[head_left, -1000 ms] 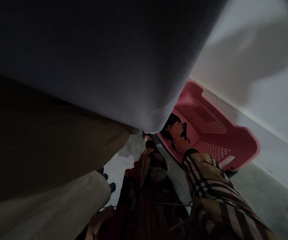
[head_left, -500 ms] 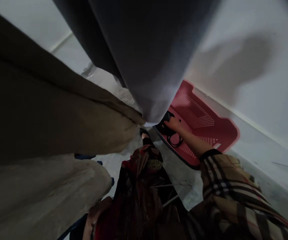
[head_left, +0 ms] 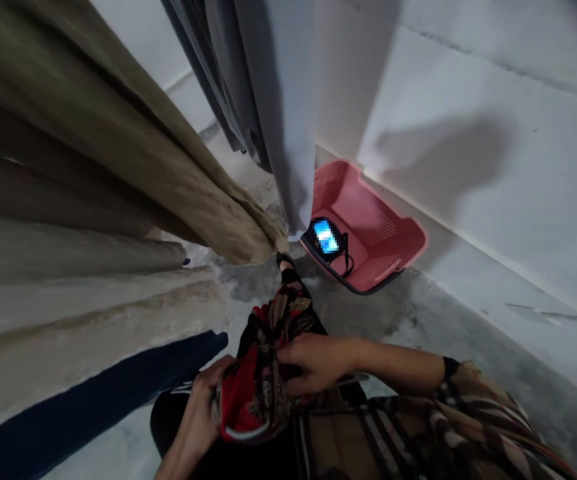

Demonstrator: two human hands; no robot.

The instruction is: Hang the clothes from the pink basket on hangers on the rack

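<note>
My left hand (head_left: 199, 410) and my right hand (head_left: 313, 363) both grip a bunched red and dark patterned cloth (head_left: 261, 387) close to my body. The right arm wears a checked sleeve (head_left: 473, 413). Further off, a pink perforated laundry basket (head_left: 393, 233) lies on the floor by the wall. Inside it rests a small device with a lit blue screen (head_left: 327, 238) and a black strap or cord.
Hanging cloths fill the left and top: olive-brown (head_left: 118, 147), beige (head_left: 68, 300), dark blue (head_left: 93, 407) and grey (head_left: 278, 100). A white wall (head_left: 493, 133) runs along the right. The floor (head_left: 418, 320) is grey concrete.
My right hand has left the basket and come back to the patterned cloth. The device it touched now lies in the basket with its screen lit. The view has lifted and more hanging cloth shows.
</note>
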